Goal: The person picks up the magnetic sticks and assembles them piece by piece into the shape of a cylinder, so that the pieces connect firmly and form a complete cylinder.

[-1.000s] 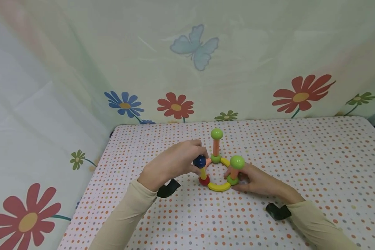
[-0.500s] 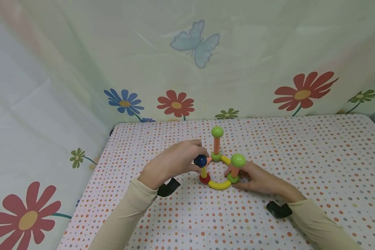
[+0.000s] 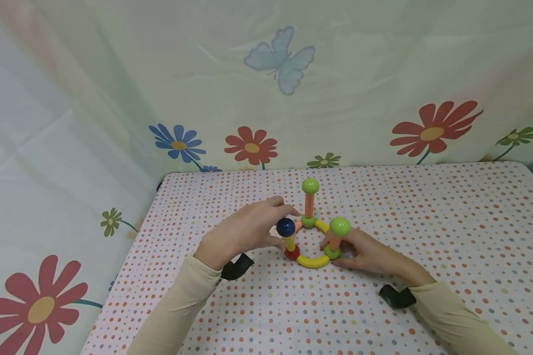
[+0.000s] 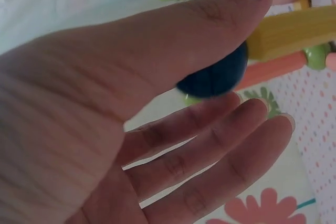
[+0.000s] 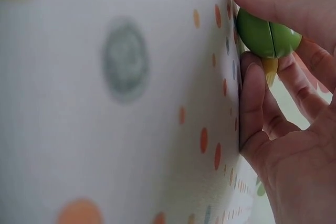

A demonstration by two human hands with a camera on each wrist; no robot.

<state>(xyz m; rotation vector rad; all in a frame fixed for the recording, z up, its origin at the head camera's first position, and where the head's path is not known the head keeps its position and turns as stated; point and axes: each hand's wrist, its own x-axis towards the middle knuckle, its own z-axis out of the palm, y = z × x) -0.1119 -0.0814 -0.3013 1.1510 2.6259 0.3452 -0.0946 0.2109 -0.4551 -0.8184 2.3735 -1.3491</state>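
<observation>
On the table a ring of yellow curved sticks [image 3: 313,262] and ball joints carries three upright rods. A dark blue ball [image 3: 286,227] tops the yellow rod [image 3: 289,243], which stands on a red ball [image 3: 292,253]. My left hand [image 3: 247,228] is around this post, its fingers extended and spread apart from the blue ball; the left wrist view shows the thumb beside it. My right hand [image 3: 369,252] holds the lower green ball [image 5: 268,34] between thumb and fingers. Above that ball rises an orange rod [image 3: 335,242] under another green ball [image 3: 340,227].
Behind them stands the third rod, orange [image 3: 309,205], with a green ball [image 3: 310,186] on top. The table [image 3: 266,305] has a dotted cover. A flowered curtain [image 3: 355,98] hangs at the back and left.
The left hand's fingers have loosened from the blue-topped post and spread. The right hand stays on the lower green ball. The head view has tilted slightly.
</observation>
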